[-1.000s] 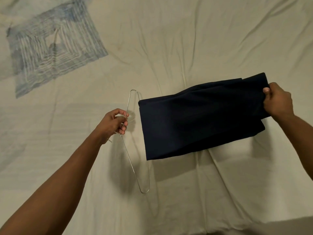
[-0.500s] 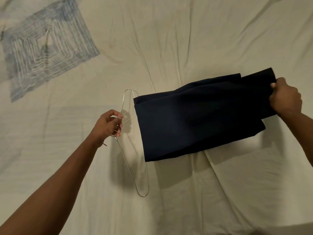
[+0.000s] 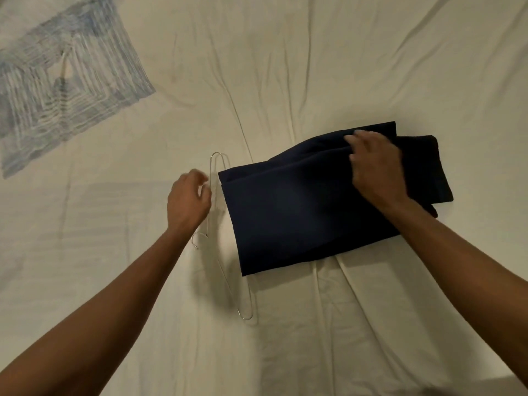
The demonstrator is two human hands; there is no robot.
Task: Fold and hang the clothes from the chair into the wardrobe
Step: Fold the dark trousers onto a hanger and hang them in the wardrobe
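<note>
A dark navy folded garment (image 3: pixel 300 218) lies flat on the bed sheet (image 3: pixel 285 67), right of centre. My right hand (image 3: pixel 374 167) rests on top of its upper half, fingers spread toward the top fold. A thin metal wire hanger (image 3: pixel 245 310) lies on the sheet just left of the garment, its hook (image 3: pixel 195 242) pointing left. My left hand (image 3: pixel 187 200) hovers at the hanger's upper arm, blurred, fingers loosely curled beside the wire, with the hook free below the wrist.
The wrinkled cream sheet fills the whole view. A blue and white striped patterned cloth (image 3: pixel 63 81) lies at the top left, well away from both hands.
The garment, held up by its right end before, now lies on the bed. My right hand slid left onto its middle. My left hand left the hanger's hook area and moved up along the wire.
</note>
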